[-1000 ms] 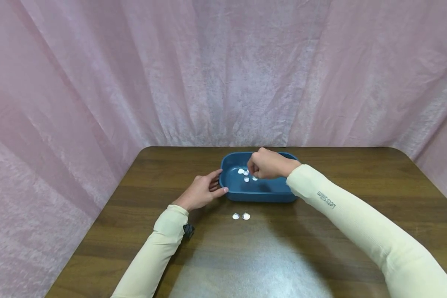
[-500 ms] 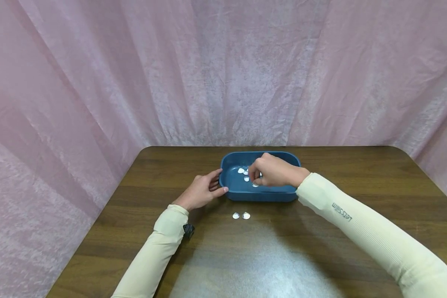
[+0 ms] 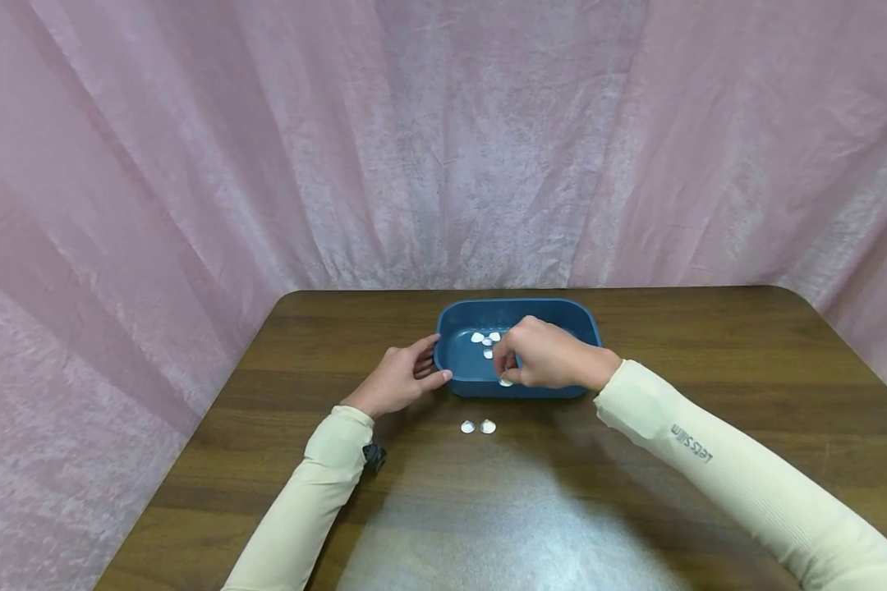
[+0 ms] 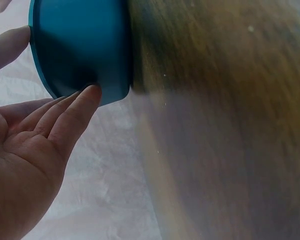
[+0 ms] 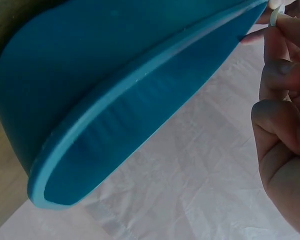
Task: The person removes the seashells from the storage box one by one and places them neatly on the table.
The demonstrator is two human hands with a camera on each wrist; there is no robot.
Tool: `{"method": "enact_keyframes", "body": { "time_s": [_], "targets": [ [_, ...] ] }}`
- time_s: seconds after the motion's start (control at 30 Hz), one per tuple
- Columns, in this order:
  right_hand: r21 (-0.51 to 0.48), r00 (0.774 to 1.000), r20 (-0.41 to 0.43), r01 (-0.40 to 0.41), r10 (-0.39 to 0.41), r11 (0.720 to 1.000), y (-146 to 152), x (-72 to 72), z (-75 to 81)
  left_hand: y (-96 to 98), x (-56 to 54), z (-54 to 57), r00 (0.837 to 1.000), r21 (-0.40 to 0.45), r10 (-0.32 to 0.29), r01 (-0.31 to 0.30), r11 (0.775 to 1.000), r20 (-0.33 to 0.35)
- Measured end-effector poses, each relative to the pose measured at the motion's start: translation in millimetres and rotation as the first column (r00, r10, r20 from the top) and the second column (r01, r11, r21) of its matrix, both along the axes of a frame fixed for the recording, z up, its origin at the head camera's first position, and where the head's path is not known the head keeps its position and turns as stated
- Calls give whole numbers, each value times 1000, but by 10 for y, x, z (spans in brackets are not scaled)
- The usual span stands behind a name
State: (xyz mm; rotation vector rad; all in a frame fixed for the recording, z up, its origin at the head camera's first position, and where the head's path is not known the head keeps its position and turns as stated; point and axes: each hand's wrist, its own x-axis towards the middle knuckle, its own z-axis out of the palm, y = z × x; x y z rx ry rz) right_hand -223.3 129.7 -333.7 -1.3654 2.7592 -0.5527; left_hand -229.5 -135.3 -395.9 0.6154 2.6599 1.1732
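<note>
Visibly, the blue tray (image 3: 480, 389) holds four discs (image 3: 489, 354) (left hand (image 3: 397, 382) straight-fingered against it, right hand (image 3: 549, 355) pinching another disc (image 3: 506, 382)).

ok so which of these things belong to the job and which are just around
Part of the job:
blue container, left hand touching it
shiny piece, pinched by right hand
loose pieces inside
two pieces outside, probably

Just around:
pink curtain
wooden table

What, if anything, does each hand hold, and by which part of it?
The right hand pinches a small whitish disc; exactly where is hidden. The left hand only touches one end of the blue container.
</note>
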Motion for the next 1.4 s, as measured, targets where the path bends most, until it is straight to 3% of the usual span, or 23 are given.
{"method": "enact_keyframes", "body": {
  "time_s": [0.4, 0.73, 1.4],
  "targets": [
    [51, 993, -114, 15, -9, 999, -14, 176, -131, 0, -11, -7, 1000, -4, 7, -7, 1000, 5],
    [106, 971, -239, 26, 0, 994, -59, 305, -286, 3, -21, -13, 1000, 1, 8, -8, 1000, 10],
    [165, 960, -277, 94, -46, 982, -143, 396, -584, 13, -25, -23, 1000, -25, 11, -11, 1000, 5]
  ]
}}
